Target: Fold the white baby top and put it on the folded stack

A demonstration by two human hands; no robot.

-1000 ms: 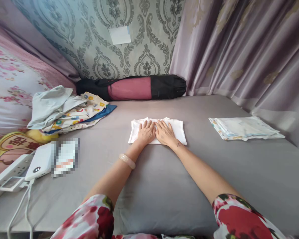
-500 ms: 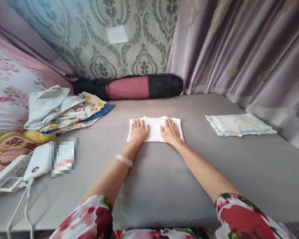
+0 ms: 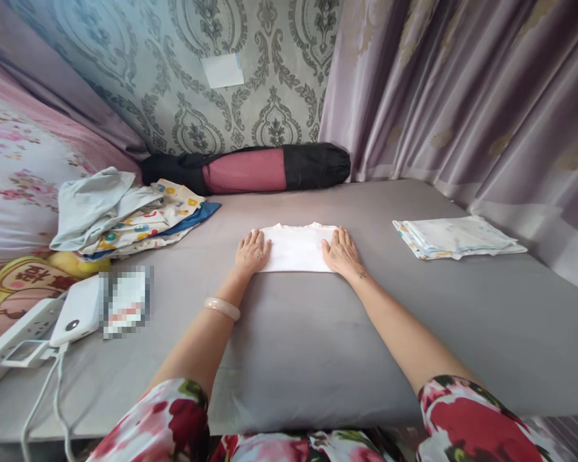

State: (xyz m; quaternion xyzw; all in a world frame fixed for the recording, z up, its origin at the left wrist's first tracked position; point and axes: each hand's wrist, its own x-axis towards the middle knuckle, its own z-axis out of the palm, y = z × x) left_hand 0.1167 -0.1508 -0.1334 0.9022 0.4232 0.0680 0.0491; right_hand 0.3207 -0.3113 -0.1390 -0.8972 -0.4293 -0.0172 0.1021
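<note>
- Folded white cloth (image 3: 296, 249): one item, lying flat on the grey bed sheet (image 3: 318, 333), about mid-bed and slightly toward the far wall; upper edge faintly scalloped.
- Left hand (image 3: 252, 252): palm down, fingers spread flat, resting on the left end of the white cloth; it grips nothing, only presses on the fabric. A pale bangle (image 3: 222, 308) sits on that wrist.
- Right hand (image 3: 341, 251): palm down, fingers extended and flat on the right end of the same cloth; likewise open, holding nothing. The two hands are well apart, with the bare middle of the cloth between them.
- Sleeves (image 3: 164, 423): floral print, red and white, on both arms at the bottom edge of the view.
- Stack of folded pale cloths (image 3: 457, 236): on the sheet to the right, well apart from the hands, near the mauve curtain (image 3: 462, 96).
- Loose heap of clothes (image 3: 125, 212): grey, patterned and blue pieces, far left of the sheet (unfolded, overlapping).
- Rolled mat in a black and pink bag (image 3: 250, 170): lying along the patterned wall (image 3: 173, 77).
- White power bank (image 3: 74, 317) with cable: near left edge, beside a white power strip (image 3: 9, 337).
</note>
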